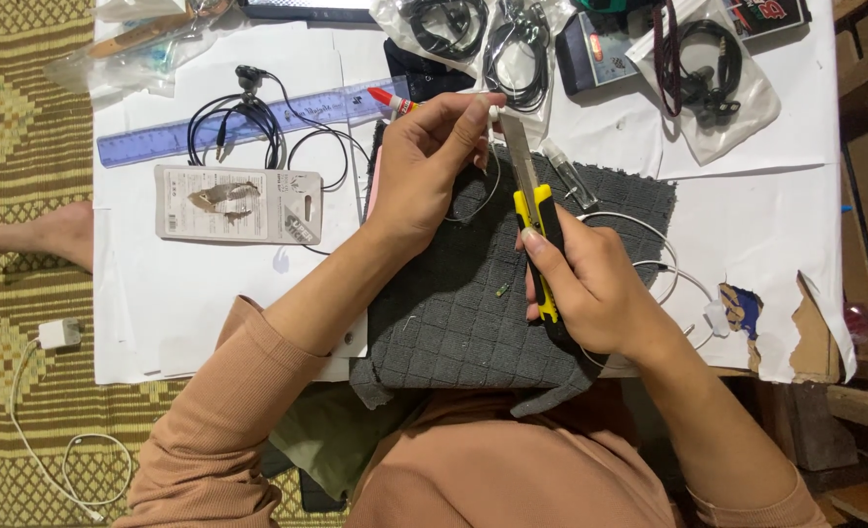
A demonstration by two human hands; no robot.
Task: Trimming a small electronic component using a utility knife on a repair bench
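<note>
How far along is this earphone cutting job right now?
Done: grey cloth laid out, utility knife blade extended. In hand: left hand pinches a small white earphone piece; right hand holds the knife against it. Left: no finished cut visible; bagged black earphones remain unopened.

Person wears a long-sleeved top, salmon/peach-tan, plain fabric with no print, logo or pattern. Same colour on both sleeves and across the chest at the bottom centre of the frame. Left sleeve runs from bottom left toward centre, pushed up to about mid-forearm, bunched in soft folds near its edge. Right sleeve shows only at the bottom right, its edge also partway up the forearm. Both forearms bare below the sleeves. Left hand and right hand are bare: no gloves. Nails short, unpainted as far as visible. Bare foot at the left edge of the frame.
</note>
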